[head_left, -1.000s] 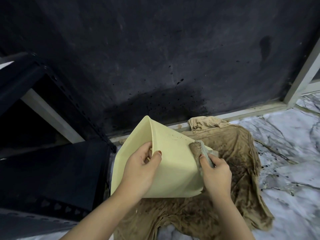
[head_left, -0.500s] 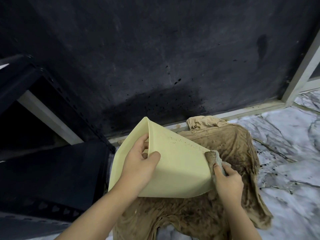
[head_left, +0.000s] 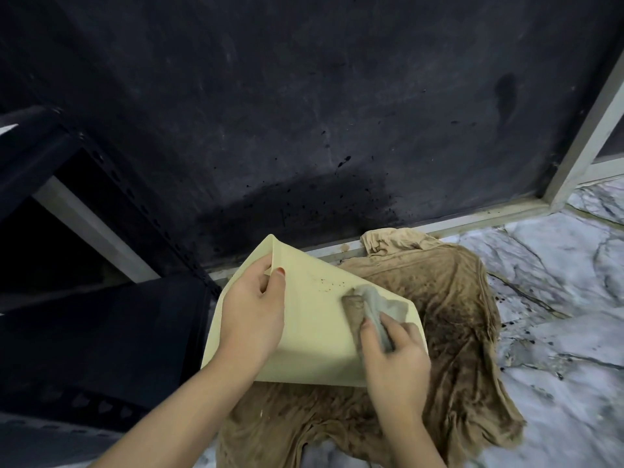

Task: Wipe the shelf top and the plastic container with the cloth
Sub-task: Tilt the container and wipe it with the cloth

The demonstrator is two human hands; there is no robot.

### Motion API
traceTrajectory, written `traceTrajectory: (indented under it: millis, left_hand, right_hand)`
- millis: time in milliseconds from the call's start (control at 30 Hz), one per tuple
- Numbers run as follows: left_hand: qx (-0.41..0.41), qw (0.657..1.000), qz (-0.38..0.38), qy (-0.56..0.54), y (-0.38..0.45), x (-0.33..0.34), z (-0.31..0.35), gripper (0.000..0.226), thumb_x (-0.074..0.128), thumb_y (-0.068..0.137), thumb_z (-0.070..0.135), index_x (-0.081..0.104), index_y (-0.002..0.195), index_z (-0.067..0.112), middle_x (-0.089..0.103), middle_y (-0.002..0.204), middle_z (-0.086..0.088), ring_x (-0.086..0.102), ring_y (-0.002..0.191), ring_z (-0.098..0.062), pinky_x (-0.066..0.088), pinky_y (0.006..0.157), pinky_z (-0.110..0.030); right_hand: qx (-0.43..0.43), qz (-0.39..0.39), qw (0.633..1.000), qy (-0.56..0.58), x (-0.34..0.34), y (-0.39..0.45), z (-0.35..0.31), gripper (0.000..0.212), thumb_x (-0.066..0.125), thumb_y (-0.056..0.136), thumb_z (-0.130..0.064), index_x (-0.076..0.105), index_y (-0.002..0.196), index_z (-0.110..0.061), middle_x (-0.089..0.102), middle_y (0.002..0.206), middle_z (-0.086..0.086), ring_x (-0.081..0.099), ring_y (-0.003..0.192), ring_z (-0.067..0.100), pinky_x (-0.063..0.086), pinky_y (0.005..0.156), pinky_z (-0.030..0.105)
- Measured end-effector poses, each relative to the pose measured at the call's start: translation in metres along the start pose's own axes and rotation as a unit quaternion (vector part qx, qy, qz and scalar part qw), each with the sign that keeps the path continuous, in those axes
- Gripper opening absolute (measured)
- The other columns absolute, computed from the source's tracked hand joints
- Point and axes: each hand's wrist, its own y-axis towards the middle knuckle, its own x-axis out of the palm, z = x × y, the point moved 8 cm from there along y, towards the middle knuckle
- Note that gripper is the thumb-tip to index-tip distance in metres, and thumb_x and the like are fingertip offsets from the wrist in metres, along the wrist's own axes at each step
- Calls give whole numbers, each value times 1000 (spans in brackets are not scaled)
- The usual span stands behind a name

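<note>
A pale yellow plastic container [head_left: 314, 336] is tilted on its side above a large brown cloth. My left hand [head_left: 253, 319] grips its rim at the upper left, thumb on the outer wall. My right hand [head_left: 393, 358] holds a small grey-brown cloth [head_left: 371, 304] and presses it against the container's outer wall near the right edge. Dark specks dot the wall just above the cloth. The dark shelf [head_left: 84, 336] stands at the left; its top is out of view.
A dirty brown garment [head_left: 456, 332] lies spread on the marble floor [head_left: 557, 298] under the container. A dark spattered wall [head_left: 304, 113] rises behind, with a pale metal frame [head_left: 580, 143] at the right and along the floor.
My right hand has slid the small cloth from the container's right edge back left and up across its wall. My left hand keeps its grip on the rim.
</note>
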Motion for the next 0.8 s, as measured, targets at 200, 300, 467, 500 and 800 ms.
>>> traceTrajectory:
  millis: [200, 300, 467, 500, 800]
  left_hand:
    - [37, 999, 19, 7, -11, 2, 2, 33, 45, 94, 25, 59, 85, 53, 71, 78, -7, 65, 69, -29, 53, 65, -45]
    - [43, 999, 22, 8, -13, 2, 0, 36, 45, 94, 23, 58, 83, 55, 71, 81, -11, 64, 73, -34, 52, 65, -47]
    - [51, 998, 21, 5, -13, 0, -3, 43, 44, 94, 23, 55, 79, 61, 71, 78, -4, 61, 64, -23, 46, 52, -23]
    - [49, 999, 23, 1, -14, -1, -4, 42, 44, 94, 23, 55, 78, 61, 71, 75, 2, 59, 60, -15, 43, 49, -17]
    - [39, 999, 18, -9, -14, -2, -7, 41, 43, 95, 21, 55, 77, 56, 61, 61, 32, 53, 59, 7, 40, 52, -8]
  right_hand:
    - [-135, -55, 989, -11, 25, -15, -63, 37, 58, 82, -38, 66, 113, -21, 55, 92, -7, 56, 85, 14, 40, 69, 25]
    - [-134, -58, 989, -27, 31, -7, -67, 37, 57, 82, -40, 66, 114, -23, 60, 103, -5, 58, 93, 15, 38, 70, 22]
    - [-85, -79, 991, -59, 35, 19, -54, 38, 52, 85, -42, 64, 116, -24, 57, 108, -1, 58, 93, 20, 35, 66, 26]
    - [-74, -82, 992, -64, 34, 25, -50, 38, 52, 85, -42, 64, 116, -23, 57, 110, 1, 58, 93, 22, 35, 66, 26]
    - [44, -71, 989, -122, 14, 59, 18, 41, 51, 87, -41, 60, 121, -21, 53, 127, 12, 54, 108, 35, 43, 79, 39]
